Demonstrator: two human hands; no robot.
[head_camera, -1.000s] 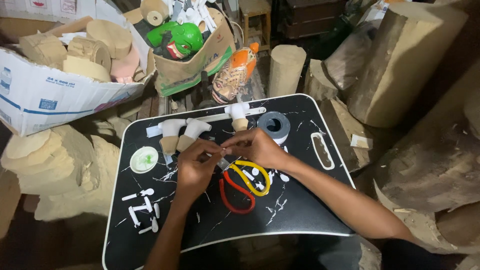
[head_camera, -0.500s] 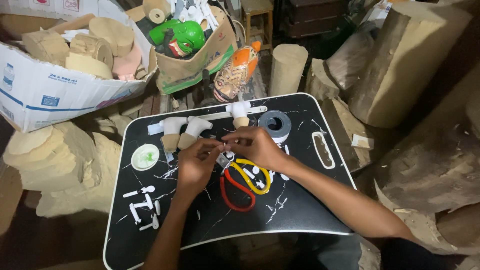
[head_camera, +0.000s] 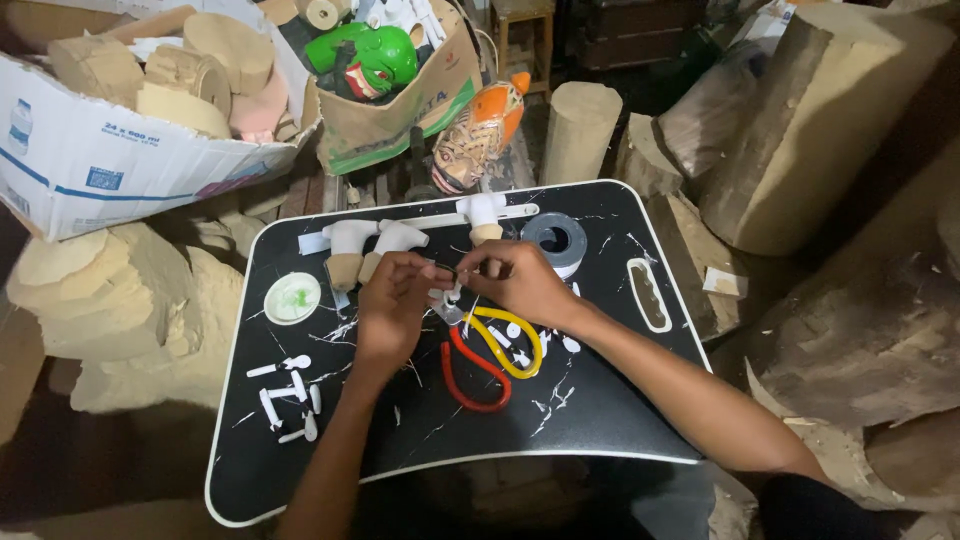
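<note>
Over the middle of a black lap tray (head_camera: 600, 400), my left hand (head_camera: 392, 305) and my right hand (head_camera: 518, 283) meet fingertip to fingertip. Between them they pinch a small thin dark piece (head_camera: 447, 270), too small to make out. Just below the hands lie scissors with one yellow and one red handle loop (head_camera: 490, 360) and small white bits. Behind the hands stand white-painted carved wooden pieces (head_camera: 375, 245) and a roll of grey tape (head_camera: 556, 238).
A round white lid with green paint (head_camera: 292, 298) and several small white pegs (head_camera: 290, 395) lie on the tray's left. Wooden logs (head_camera: 810, 130) stand to the right; a cardboard box of carved wood (head_camera: 150, 110) and a bag with a green mask (head_camera: 385, 60) sit behind.
Both hands stay together at the tray's middle; the fingers shift slightly around the small piece. Nothing else has moved.
</note>
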